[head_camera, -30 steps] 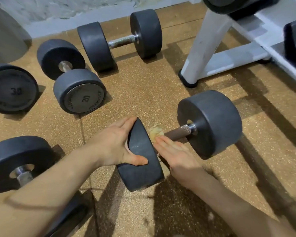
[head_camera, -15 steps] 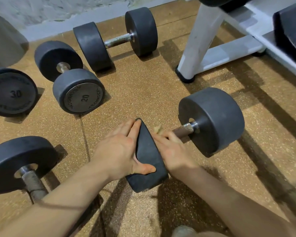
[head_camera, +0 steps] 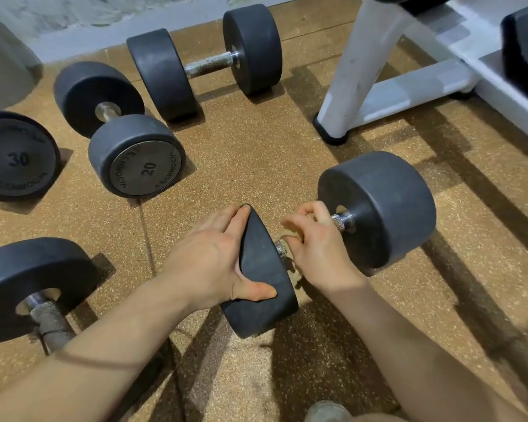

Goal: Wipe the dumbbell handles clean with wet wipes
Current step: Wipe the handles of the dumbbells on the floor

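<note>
Because the dumbbell (head_camera: pixel 378 208) lies on the speckled floor (head_camera: pixel 256 153) and could roll, the left grip (head_camera: pixel 214 260) clamps its near head (head_camera: pixel 261 269) to steady it, fingers over the outer face and thumb on the rim. The right grip (head_camera: pixel 316 248) is curled round the handle (head_camera: pixel 339 222) between the two heads, grasping a tan wet wipe (head_camera: pixel 288 236) against the knurled metal; only a scrap of the wipe shows. Looks mid-wipe on this handle. Others lie near: 20 dumbbell (head_camera: pixel 137 166), 30 dumbbell (head_camera: pixel 16 156), one by the wall (head_camera: pixel 205 62), one lower left (head_camera: pixel 34 287). White rack leg (head_camera: pixel 348 86) stands beyond.
</note>
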The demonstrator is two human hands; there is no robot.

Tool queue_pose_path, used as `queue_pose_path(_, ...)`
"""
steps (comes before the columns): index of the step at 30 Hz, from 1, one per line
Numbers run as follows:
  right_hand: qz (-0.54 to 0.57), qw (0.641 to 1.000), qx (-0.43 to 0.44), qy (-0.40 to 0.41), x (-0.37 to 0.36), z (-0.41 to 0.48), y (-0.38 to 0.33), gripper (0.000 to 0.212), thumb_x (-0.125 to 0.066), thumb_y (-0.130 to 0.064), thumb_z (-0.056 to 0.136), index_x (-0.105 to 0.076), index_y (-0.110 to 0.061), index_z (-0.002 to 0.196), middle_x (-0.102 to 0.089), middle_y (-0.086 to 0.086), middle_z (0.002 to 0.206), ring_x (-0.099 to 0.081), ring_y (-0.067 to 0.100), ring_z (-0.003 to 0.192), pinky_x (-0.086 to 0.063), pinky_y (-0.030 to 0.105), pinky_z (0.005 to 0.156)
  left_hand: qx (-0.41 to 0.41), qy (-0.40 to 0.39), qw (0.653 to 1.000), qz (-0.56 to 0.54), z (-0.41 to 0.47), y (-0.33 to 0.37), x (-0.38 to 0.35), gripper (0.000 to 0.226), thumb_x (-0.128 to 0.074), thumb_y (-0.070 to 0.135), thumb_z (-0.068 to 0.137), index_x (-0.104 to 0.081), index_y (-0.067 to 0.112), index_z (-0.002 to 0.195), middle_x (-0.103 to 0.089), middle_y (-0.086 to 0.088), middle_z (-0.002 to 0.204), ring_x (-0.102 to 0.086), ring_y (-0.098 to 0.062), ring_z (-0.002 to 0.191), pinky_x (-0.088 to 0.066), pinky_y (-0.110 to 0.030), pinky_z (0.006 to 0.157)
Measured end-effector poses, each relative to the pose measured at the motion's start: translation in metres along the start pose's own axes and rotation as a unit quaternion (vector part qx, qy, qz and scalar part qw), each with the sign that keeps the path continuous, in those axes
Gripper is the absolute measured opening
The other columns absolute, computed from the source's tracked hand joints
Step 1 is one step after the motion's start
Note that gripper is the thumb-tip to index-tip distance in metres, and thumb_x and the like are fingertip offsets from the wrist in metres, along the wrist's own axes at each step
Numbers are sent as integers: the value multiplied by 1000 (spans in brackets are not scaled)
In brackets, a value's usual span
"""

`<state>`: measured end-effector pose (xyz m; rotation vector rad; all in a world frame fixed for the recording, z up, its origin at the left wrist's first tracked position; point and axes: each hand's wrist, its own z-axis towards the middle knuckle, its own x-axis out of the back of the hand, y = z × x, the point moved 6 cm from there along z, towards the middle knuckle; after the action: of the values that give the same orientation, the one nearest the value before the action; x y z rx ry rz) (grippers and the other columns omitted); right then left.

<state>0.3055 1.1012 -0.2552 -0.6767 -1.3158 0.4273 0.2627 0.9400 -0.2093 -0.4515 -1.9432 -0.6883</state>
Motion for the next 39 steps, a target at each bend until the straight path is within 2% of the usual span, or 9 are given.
queue_pose_path(2, -29, 998, 44, 45, -8, -10, 1, 15, -61, -16, 90, -70, -11, 102, -61, 1, 105, -56, 19, 94, -46, 34, 88, -1, 7, 1000, 0, -1, 0, 1, 136, -60, 88, 54, 7, 24, 154, 4, 3, 164, 0, -16, 150, -7, -32, 121)
queue_pose_path(5, -99, 993, 59, 24, -21, -27, 5, 35, -43, -36, 93, -71, -23, 110, -66, -10, 118, -43, 13, 105, -30, 30, 90, 3, 6, 1000, -2, -3, 0, -1, 135, -59, 87, 56, 10, 26, 154, 8, 5, 163, 4, -14, 150, -4, -32, 121)
queue_pose_path(9, -24, 991, 132, 29, -7, -21, 16, 36, -46, -11, 87, -72, -11, 111, -69, 1, 115, -47, 11, 90, -40, 15, 86, 7, 0, 1000, 5, -4, 0, -2, 135, -56, 90, 56, 15, 28, 153, 14, 7, 162, 7, -13, 149, -1, -33, 121)
queue_pose_path(15, -84, 972, -5, 220, 10, -19, 32, 26, -52, -2, 86, -72, -2, 103, -72, 9, 101, -65, 29, 84, -40, 19, 92, 9, -8, 1000, -9, -3, -2, -2, 135, -56, 90, 56, 16, 29, 152, 15, 9, 162, 9, -12, 149, 2, -30, 119)
queue_pose_path(18, -77, 987, 88, 113, -17, -25, 5, 36, -66, 11, 73, -71, -5, 105, -70, 8, 107, -62, 26, 90, -46, 27, 89, 6, -5, 1000, -14, -1, -3, -1, 135, -57, 90, 55, 13, 29, 153, 11, 9, 162, 6, -11, 149, 0, -28, 118)
queue_pose_path(21, -61, 985, 150, 55, -10, -32, 11, 42, -55, 7, 78, -68, -5, 116, -67, 5, 119, -51, 14, 97, -40, 14, 94, 4, -10, 1000, -20, 0, -5, -1, 135, -57, 89, 54, 12, 29, 153, 9, 9, 163, 5, -11, 149, -1, -29, 119)
queue_pose_path(27, -78, 975, 2, 208, 17, -15, 43, 37, -41, -10, 86, -70, 3, 104, -70, 14, 106, -66, 32, 91, -38, 19, 99, 2, -18, 999, -42, 3, -8, 1, 136, -52, 92, 49, 8, 31, 154, 5, 11, 162, 3, -10, 149, -2, -26, 116)
queue_pose_path(32, -104, 975, 118, 159, -5, -28, 25, 31, -47, -2, 89, -69, 0, 112, -68, 10, 116, -65, 27, 90, -49, 29, 88, -12, -17, 998, -59, 12, -16, 5, 140, -43, 98, 41, -1, 28, 155, -5, 7, 162, -1, -13, 148, -6, -36, 121)
queue_pose_path(39, -121, 962, -70, 233, 10, -6, 55, 41, -68, 14, 72, -69, 1, 110, -67, 13, 118, -67, 31, 99, -50, 35, 92, -20, 63, 998, -2, 17, -20, 30, 117, -37, 99, 44, -15, 49, 147, -22, 11, 152, -15, -16, 136, -27, -49, 107)
